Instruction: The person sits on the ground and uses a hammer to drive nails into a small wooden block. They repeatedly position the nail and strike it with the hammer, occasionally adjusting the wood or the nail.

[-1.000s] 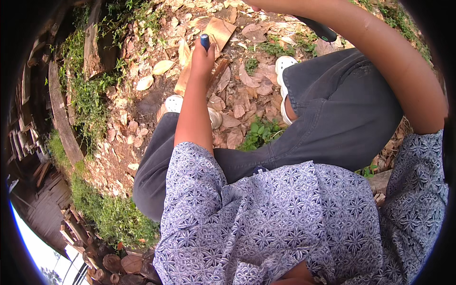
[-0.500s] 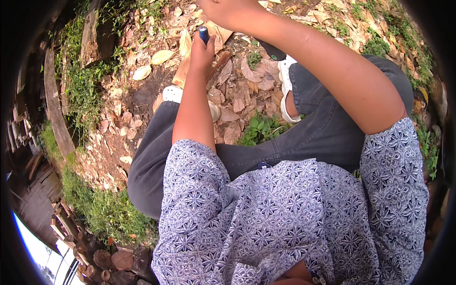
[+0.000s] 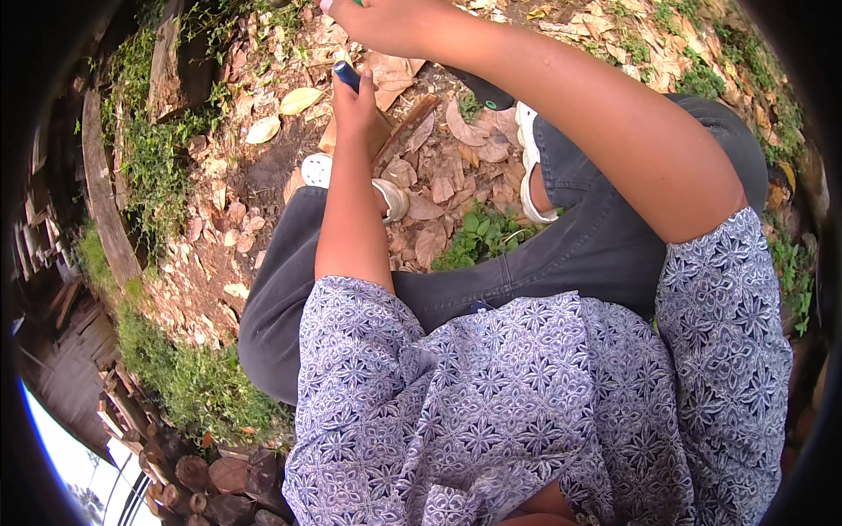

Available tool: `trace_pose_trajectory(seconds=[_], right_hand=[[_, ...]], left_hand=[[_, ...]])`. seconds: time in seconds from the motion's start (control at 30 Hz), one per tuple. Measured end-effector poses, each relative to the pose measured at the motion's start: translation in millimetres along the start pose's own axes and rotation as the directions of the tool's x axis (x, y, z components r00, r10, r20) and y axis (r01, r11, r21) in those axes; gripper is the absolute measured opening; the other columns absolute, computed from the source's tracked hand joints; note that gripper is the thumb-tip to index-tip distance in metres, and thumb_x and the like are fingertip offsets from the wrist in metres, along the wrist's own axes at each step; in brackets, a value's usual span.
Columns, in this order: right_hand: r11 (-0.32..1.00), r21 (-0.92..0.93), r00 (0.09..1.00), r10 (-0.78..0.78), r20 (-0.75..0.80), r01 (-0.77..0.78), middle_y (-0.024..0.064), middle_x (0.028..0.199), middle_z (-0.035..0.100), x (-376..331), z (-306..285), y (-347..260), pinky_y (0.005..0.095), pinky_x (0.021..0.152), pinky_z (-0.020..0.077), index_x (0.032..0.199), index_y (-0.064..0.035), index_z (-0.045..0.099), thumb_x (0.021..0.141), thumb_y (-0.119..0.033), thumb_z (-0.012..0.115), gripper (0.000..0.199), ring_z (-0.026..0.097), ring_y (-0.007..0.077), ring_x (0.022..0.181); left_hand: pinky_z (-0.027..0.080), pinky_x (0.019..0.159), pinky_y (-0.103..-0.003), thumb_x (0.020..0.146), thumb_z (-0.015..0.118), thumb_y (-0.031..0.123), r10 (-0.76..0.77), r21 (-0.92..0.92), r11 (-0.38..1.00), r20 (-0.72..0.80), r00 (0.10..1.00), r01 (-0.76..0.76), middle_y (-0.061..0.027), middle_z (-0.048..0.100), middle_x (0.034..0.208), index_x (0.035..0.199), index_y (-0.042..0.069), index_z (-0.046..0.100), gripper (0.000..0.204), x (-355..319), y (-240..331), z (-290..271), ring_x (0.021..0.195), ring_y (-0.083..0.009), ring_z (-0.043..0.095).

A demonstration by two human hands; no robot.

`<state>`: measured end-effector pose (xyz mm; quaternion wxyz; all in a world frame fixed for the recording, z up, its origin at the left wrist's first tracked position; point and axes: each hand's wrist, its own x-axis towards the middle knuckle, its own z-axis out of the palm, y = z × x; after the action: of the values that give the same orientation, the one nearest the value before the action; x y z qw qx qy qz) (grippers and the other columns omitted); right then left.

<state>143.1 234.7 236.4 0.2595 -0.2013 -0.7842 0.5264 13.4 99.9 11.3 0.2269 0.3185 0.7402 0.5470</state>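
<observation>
While a weathered grey wooden plank [image 3: 105,202] is seen edging the leaf-strewn ground at the left, the left hand [image 3: 355,96] is closed around a dark blue cylindrical handle [image 3: 346,74], whose end pokes out above the fist, over a brown wooden slab [image 3: 410,127]. Further right, the right hand [image 3: 386,22] is raised at the top edge; its grasp cannot be told.

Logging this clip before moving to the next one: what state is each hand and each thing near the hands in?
Left hand: closed around a dark blue handle.
Dark blue handle: upright, tip poking above the fist.
Right hand: raised at the top edge; grip partly cut off.
Wood piece: lying tilted on the dry leaves.
White sandals: on both feet, flat on the ground.
</observation>
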Motion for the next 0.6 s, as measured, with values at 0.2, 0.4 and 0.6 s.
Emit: trace_pose_trajectory(seconds=[0.2,0.4,0.6], right_hand=[[0.990,-0.085,0.992,0.118,0.035,-0.115,0.0251,0.090,0.067,-1.3,-4.7,18.3,0.0470,0.081,0.0494,0.101,0.0018,0.061,0.091,-0.015,0.047,0.024,0.065,0.0400,0.087],[0.983,-0.072,0.983,0.174,0.063,-0.170,0.0244,0.090,0.067,-1.5,-6.7,18.7,0.0469,0.080,0.0497,0.101,0.0019,0.062,0.090,-0.014,0.047,0.023,0.065,0.0385,0.086],[0.984,-0.111,0.987,0.147,0.071,-0.138,0.0226,0.087,0.067,-1.3,-13.5,33.4,0.0467,0.077,0.0498,0.097,0.0019,0.062,0.090,-0.013,0.047,0.022,0.065,0.0363,0.083]], left_hand=[[0.049,0.067,-0.030,0.100,0.063,0.018,0.076,-0.015,0.997,0.097,0.992,-0.075,-0.0052,0.062,0.086,0.109,0.003,0.048,0.024,12.0,40.2,24.5,0.074,-0.0130,0.060],[0.046,0.067,-0.036,0.098,0.065,0.018,0.105,0.077,0.990,0.153,0.983,-0.118,-0.0080,0.060,0.081,0.106,0.001,0.050,0.024,11.8,19.4,19.9,0.072,-0.0174,0.055],[0.046,0.069,-0.039,0.098,0.064,0.021,0.075,0.133,0.986,0.207,0.975,-0.104,-0.0136,0.062,0.084,0.110,0.000,0.050,0.028,13.3,21.5,25.9,0.074,-0.0225,0.056]])
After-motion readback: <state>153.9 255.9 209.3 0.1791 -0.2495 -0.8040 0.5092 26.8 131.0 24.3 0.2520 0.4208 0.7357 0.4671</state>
